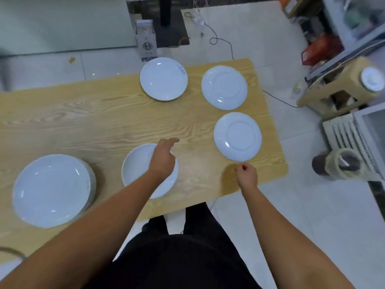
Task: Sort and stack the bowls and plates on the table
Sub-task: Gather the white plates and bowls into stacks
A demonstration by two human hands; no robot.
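Reaching across the wooden table point(104, 122), I hold my left grip point(162, 159) over the right rim of the white bowl point(137, 170) at lower centre, fingers loosely stretched forward and holding nothing; I cannot tell whether it touches the bowl. My right grip point(245, 174) sits just below the near plate point(237, 136) at right of centre, fingers curled in, empty, apart from its rim. A stack of deep plates point(52, 190) stands at lower left, a single deep plate point(163, 79) lies at upper centre, and a flat plate point(224, 87) lies beside it to the right.
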